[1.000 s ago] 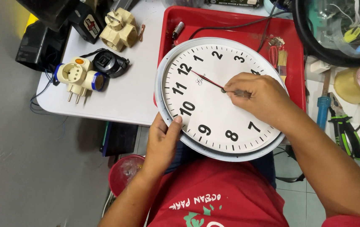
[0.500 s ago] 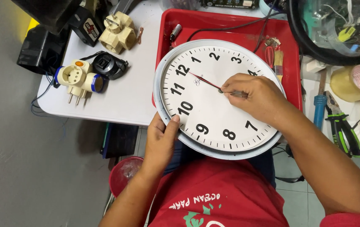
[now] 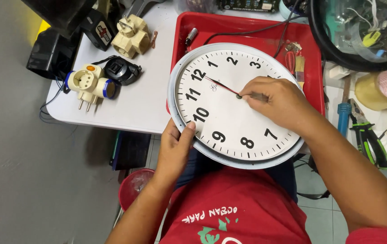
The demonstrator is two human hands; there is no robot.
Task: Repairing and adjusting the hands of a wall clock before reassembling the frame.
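Two bare hands work on a round white clock (image 3: 229, 122) in the head view, the only view there is. It lies face up and slightly tilted, its far part over a red tray (image 3: 247, 31) and its near rim out past the table edge above the person's lap. The left hand (image 3: 175, 149) grips the near-left rim, thumb lying on the dial beside the numerals, fingers curled under the frame. The right hand (image 3: 274, 101) rests on the dial's right half, its fingertips (image 3: 247, 95) pinched together at the hub in the centre, where a thin red and black hand (image 3: 218, 84) runs up-left toward the top numeral; whether the pinch holds a small part I cannot tell. On the tray beyond the clock lie a black cable and a small brush (image 3: 299, 68). Left of the tray, on the white table (image 3: 148, 108), sit a cream multi-plug adapter (image 3: 132, 36), a white and blue adapter (image 3: 89, 83) and a black plug (image 3: 121, 70) just beside it. At the right edge lie green-handled pliers (image 3: 367, 135), a blue screwdriver (image 3: 342, 113) and a roll of tape (image 3: 383, 88). Below the table's edge a red bucket (image 3: 134, 187) stands on the floor.
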